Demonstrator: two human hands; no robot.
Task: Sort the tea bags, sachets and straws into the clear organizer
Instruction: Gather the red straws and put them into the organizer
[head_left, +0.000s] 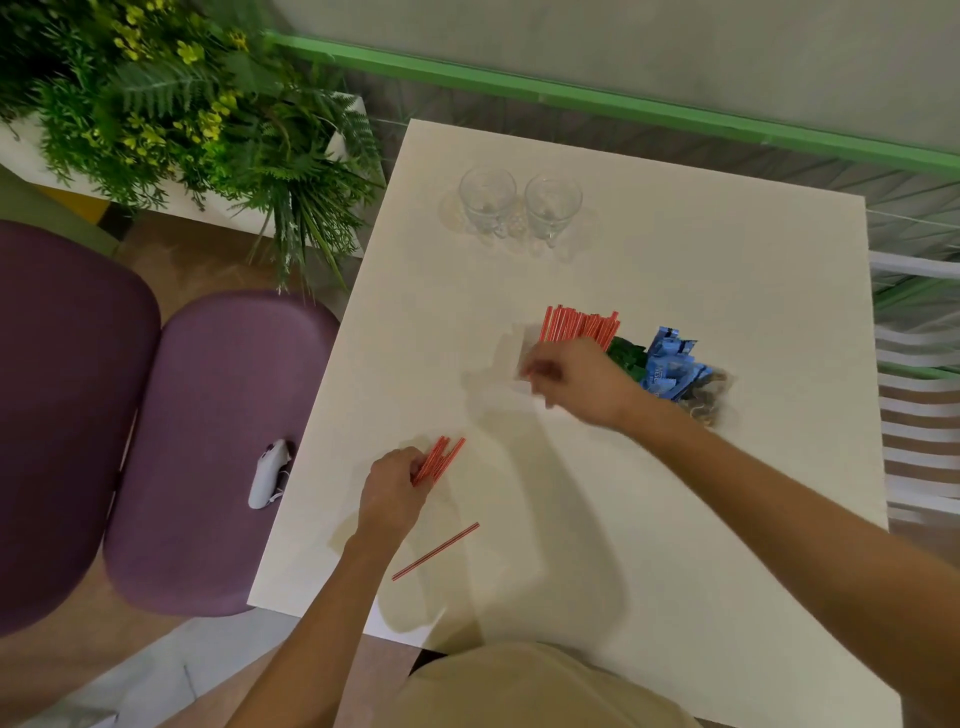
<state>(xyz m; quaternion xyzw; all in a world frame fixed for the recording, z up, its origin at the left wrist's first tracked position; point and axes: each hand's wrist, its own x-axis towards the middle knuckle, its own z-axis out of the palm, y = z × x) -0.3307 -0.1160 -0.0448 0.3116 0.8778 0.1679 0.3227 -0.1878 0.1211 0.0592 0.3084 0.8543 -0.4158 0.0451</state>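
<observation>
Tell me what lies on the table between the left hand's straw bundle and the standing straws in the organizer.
Head view: only bare white table between the red straw bundle in the left hand and the upright red straws.

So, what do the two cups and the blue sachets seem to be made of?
The two cups: clear glass or hard plastic, since the table shows through them. The blue sachets: probably glossy foil or plastic film, creased and shiny.

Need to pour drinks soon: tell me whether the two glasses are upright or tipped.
Upright: both glasses stand side by side at the table's far end, open rims facing up.
</observation>
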